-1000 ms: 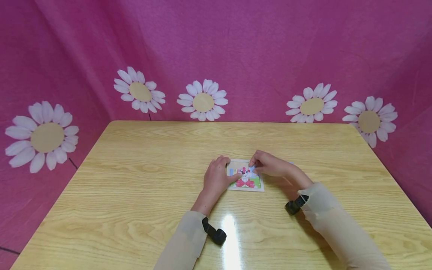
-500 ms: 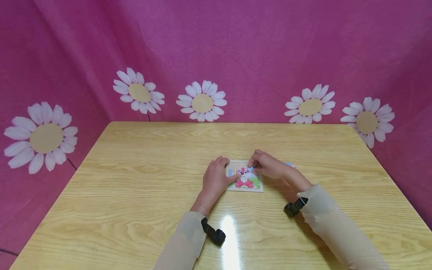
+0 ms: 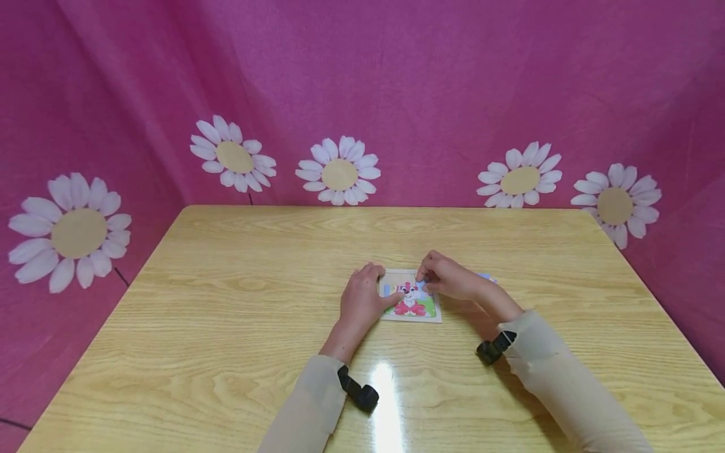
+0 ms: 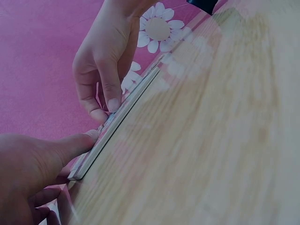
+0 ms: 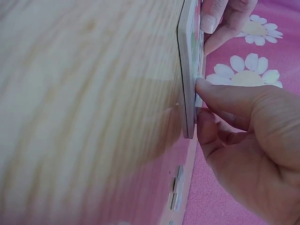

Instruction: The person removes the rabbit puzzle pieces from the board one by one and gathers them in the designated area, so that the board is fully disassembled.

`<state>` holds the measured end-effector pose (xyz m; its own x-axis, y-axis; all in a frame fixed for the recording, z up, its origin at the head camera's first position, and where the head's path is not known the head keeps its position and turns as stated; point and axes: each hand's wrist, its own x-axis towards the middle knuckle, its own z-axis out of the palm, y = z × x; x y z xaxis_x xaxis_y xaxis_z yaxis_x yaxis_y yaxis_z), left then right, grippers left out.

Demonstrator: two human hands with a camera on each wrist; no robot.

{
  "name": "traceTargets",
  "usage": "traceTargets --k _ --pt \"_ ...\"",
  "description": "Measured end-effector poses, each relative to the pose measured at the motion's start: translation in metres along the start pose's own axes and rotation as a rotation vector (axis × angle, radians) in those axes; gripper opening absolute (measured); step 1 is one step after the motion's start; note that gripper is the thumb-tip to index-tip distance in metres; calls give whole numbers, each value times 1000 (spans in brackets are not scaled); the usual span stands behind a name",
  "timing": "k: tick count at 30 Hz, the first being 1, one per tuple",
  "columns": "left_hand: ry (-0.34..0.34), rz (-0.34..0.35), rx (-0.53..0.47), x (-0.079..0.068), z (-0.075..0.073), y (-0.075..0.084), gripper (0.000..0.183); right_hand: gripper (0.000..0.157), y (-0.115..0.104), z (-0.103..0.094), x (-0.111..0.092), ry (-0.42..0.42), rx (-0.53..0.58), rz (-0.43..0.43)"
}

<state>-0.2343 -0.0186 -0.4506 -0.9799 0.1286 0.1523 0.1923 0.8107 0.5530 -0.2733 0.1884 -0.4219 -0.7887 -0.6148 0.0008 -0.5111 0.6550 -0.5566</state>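
A small jigsaw puzzle point(image 3: 412, 306) in a pale frame, showing a pink and white cartoon animal, lies on the table. Its upper left part is bare board. My left hand point(image 3: 361, 294) holds the frame's left side, fingers along the edge and thumb over the picture. At the upper right of the puzzle, my right hand point(image 3: 453, 277) pinches a light blue puzzle piece point(image 3: 421, 285) between thumb and fingers, mostly covered by them. In the right wrist view those fingertips are right at the board point(image 5: 186, 70), with the left hand point(image 5: 227, 21) beyond.
Several loose puzzle pieces point(image 5: 176, 187) lie on the table to the right of the board, partly hidden behind the right wrist in the head view. The wooden table point(image 3: 226, 327) meets a pink curtain point(image 3: 396, 94) with daisies along its back and sides.
The view shifts slightly. Both hands keep their places on the puzzle, with the right fingers staying at its upper right. More of the loose pieces shows past the right wrist than a second ago.
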Motion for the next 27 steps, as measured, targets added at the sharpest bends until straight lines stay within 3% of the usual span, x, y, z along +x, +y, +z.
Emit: traceTargets --k 8,16,27 --pt "-9 -7 -3 1 1 0 59 7 1 1 -2 42 -30 3" --pt "-1 3 -1 0 1 -1 59 23 2 3 -4 96 12 20" --pt "-5 1 4 0 1 -1 60 25 1 3 -4 130 -4 30"
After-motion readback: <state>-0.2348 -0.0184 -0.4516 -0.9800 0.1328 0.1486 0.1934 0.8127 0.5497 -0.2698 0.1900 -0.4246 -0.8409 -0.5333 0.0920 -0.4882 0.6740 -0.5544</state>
